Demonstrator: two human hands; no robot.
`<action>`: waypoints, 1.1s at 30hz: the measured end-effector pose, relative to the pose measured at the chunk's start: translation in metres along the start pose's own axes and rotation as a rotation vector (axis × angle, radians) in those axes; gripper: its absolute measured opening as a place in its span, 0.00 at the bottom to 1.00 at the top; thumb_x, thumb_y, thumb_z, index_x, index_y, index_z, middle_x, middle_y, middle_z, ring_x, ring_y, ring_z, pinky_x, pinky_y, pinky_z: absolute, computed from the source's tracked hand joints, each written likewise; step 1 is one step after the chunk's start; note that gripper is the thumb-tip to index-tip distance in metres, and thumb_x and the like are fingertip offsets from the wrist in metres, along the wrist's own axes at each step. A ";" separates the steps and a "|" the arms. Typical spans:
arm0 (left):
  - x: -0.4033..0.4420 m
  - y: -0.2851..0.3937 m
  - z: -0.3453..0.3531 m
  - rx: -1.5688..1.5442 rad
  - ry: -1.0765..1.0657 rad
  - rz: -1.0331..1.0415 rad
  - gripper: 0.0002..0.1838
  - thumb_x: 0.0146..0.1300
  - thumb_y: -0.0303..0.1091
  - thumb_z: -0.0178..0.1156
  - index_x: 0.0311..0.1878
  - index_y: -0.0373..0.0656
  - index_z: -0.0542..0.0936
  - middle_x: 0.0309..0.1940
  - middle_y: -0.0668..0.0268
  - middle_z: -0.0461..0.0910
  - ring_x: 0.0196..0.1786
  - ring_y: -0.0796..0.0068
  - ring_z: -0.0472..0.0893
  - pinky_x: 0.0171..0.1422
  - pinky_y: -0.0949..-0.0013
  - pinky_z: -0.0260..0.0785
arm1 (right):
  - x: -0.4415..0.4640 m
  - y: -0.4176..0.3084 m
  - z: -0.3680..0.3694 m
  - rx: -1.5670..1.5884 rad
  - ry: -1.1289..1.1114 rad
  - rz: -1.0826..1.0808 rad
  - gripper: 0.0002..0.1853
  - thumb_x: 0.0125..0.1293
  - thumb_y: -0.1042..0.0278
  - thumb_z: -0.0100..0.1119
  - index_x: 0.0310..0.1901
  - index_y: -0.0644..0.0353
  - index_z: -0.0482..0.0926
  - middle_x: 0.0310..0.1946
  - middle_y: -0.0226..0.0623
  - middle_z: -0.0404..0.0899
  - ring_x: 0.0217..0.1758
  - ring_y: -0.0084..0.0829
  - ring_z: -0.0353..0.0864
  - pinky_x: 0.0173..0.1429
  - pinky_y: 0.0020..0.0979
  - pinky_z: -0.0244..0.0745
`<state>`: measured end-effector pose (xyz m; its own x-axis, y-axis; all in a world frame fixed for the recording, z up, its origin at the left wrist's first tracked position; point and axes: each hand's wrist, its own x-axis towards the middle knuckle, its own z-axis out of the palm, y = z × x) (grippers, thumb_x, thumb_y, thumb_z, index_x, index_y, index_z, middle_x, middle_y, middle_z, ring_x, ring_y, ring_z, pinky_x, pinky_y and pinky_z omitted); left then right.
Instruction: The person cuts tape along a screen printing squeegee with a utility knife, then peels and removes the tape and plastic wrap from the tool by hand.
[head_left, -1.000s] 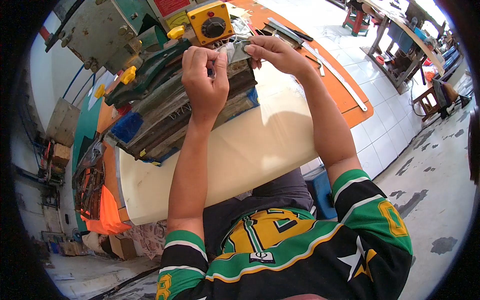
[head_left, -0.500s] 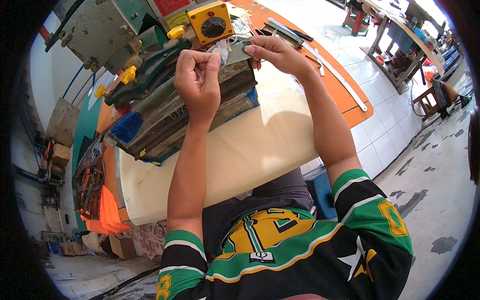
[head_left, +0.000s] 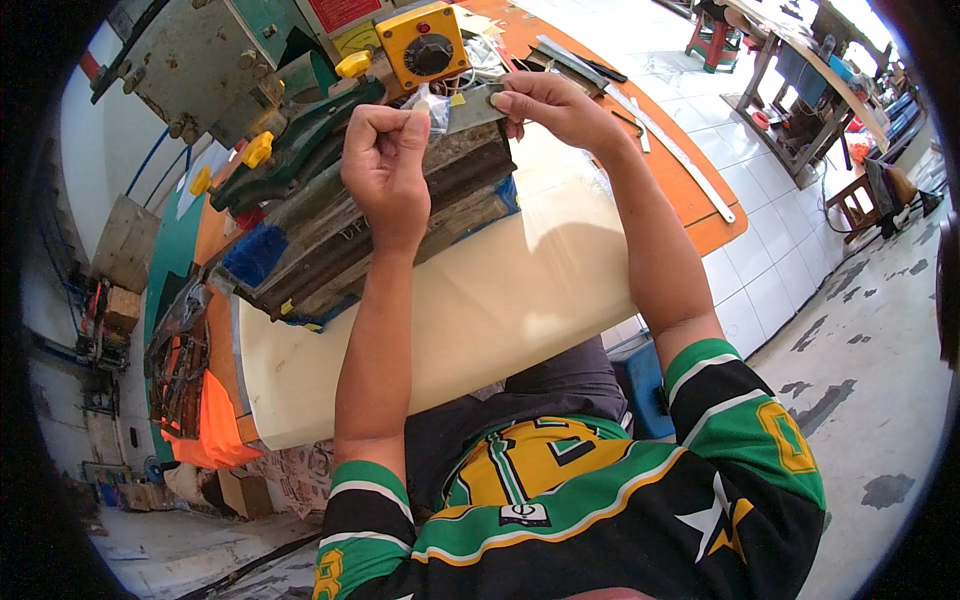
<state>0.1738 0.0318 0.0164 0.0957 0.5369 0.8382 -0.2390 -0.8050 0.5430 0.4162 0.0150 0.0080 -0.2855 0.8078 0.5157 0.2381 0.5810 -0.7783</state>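
Right hand (head_left: pixel 555 108): fingers pinching the end of a flat grey sheet (head_left: pixel 474 114), which lies between the hands. Left hand (head_left: pixel 388 172): fingers curled; grip cannot be told. Under the fingers, long worn dark block (head_left: pixel 300 252). Just beyond, yellow box with black dial (head_left: pixel 418 45).

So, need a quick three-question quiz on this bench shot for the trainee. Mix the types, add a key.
1. Multiple choice: what colour is the box that carries the black dial? a) blue b) yellow c) white

2. True or false: the left hand and the right hand both wear gloves.

3. Fill in: the hand nearer the long ruler on the orange table is the ____ hand.

Key: 1. b. 2. False; both are bare. 3. Right.
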 end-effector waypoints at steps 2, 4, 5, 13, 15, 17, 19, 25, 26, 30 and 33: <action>0.002 0.002 0.000 -0.071 0.024 -0.022 0.07 0.72 0.22 0.65 0.37 0.41 0.77 0.36 0.75 0.72 0.39 0.87 0.70 0.48 0.80 0.64 | 0.000 0.000 0.000 0.017 0.000 -0.004 0.21 0.82 0.49 0.54 0.37 0.58 0.78 0.26 0.26 0.80 0.34 0.18 0.82 0.42 0.26 0.80; 0.002 0.004 -0.001 -0.094 0.020 -0.038 0.07 0.72 0.22 0.65 0.37 0.41 0.77 0.36 0.75 0.73 0.39 0.87 0.70 0.48 0.80 0.64 | 0.000 0.001 -0.001 0.008 -0.003 -0.008 0.21 0.82 0.49 0.54 0.37 0.58 0.78 0.26 0.26 0.80 0.34 0.18 0.83 0.42 0.26 0.80; 0.002 0.004 -0.001 -0.116 0.017 -0.055 0.07 0.72 0.21 0.65 0.37 0.41 0.77 0.36 0.74 0.73 0.40 0.86 0.70 0.48 0.80 0.64 | 0.000 0.002 -0.001 -0.002 -0.006 -0.011 0.21 0.82 0.49 0.54 0.37 0.58 0.78 0.26 0.26 0.80 0.34 0.18 0.83 0.42 0.26 0.80; 0.004 0.002 -0.004 -0.219 0.020 -0.065 0.06 0.71 0.21 0.65 0.37 0.40 0.78 0.36 0.73 0.74 0.41 0.85 0.72 0.51 0.79 0.65 | 0.000 -0.002 0.000 0.012 -0.005 0.004 0.21 0.82 0.49 0.55 0.36 0.58 0.78 0.26 0.26 0.81 0.34 0.18 0.83 0.42 0.26 0.80; 0.005 0.002 -0.005 -0.235 0.023 -0.084 0.06 0.71 0.21 0.65 0.38 0.40 0.78 0.36 0.73 0.75 0.41 0.85 0.72 0.51 0.78 0.65 | 0.000 -0.002 0.000 0.012 -0.001 0.009 0.21 0.82 0.49 0.55 0.36 0.57 0.78 0.26 0.26 0.81 0.34 0.18 0.83 0.42 0.26 0.80; 0.006 0.000 -0.005 -0.238 0.030 -0.082 0.05 0.72 0.22 0.65 0.39 0.40 0.80 0.37 0.72 0.77 0.42 0.84 0.74 0.53 0.78 0.67 | 0.000 0.000 0.001 0.001 0.005 -0.007 0.20 0.82 0.50 0.55 0.36 0.57 0.78 0.25 0.26 0.79 0.34 0.18 0.82 0.41 0.25 0.78; 0.009 0.007 -0.004 -0.199 0.039 -0.133 0.04 0.72 0.23 0.66 0.40 0.39 0.80 0.37 0.73 0.79 0.42 0.84 0.76 0.53 0.77 0.68 | 0.002 0.005 0.001 -0.006 0.017 -0.028 0.20 0.82 0.49 0.56 0.35 0.57 0.77 0.24 0.25 0.78 0.33 0.18 0.80 0.41 0.26 0.76; 0.012 0.021 -0.007 0.033 -0.030 -0.161 0.07 0.70 0.30 0.72 0.42 0.39 0.84 0.35 0.75 0.80 0.37 0.86 0.74 0.44 0.79 0.68 | 0.003 0.002 0.013 0.093 0.119 -0.027 0.21 0.77 0.45 0.61 0.43 0.57 0.78 0.31 0.27 0.78 0.36 0.19 0.77 0.40 0.27 0.72; 0.012 0.022 -0.010 0.140 -0.060 -0.124 0.08 0.68 0.32 0.74 0.42 0.39 0.85 0.34 0.76 0.79 0.34 0.88 0.71 0.38 0.81 0.65 | 0.003 0.002 0.017 0.111 0.172 -0.036 0.22 0.76 0.42 0.62 0.47 0.58 0.78 0.34 0.28 0.78 0.38 0.20 0.77 0.41 0.26 0.72; 0.023 0.048 -0.025 0.486 -0.201 -0.011 0.09 0.65 0.32 0.76 0.41 0.39 0.86 0.34 0.75 0.80 0.33 0.86 0.69 0.37 0.79 0.64 | 0.006 -0.003 0.034 0.043 0.184 -0.026 0.30 0.74 0.38 0.64 0.55 0.61 0.79 0.39 0.30 0.80 0.44 0.21 0.77 0.47 0.28 0.73; 0.030 0.050 -0.041 0.495 -0.370 -0.077 0.11 0.64 0.35 0.76 0.42 0.39 0.86 0.35 0.73 0.80 0.33 0.85 0.69 0.38 0.77 0.65 | 0.003 0.002 0.045 0.004 0.198 0.159 0.28 0.73 0.38 0.65 0.52 0.60 0.82 0.40 0.30 0.82 0.46 0.22 0.78 0.49 0.29 0.74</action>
<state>0.1253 0.0178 0.0665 0.4444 0.5461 0.7101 0.2498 -0.8368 0.4872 0.3742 0.0142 -0.0076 -0.0577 0.8929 0.4466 0.2615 0.4453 -0.8563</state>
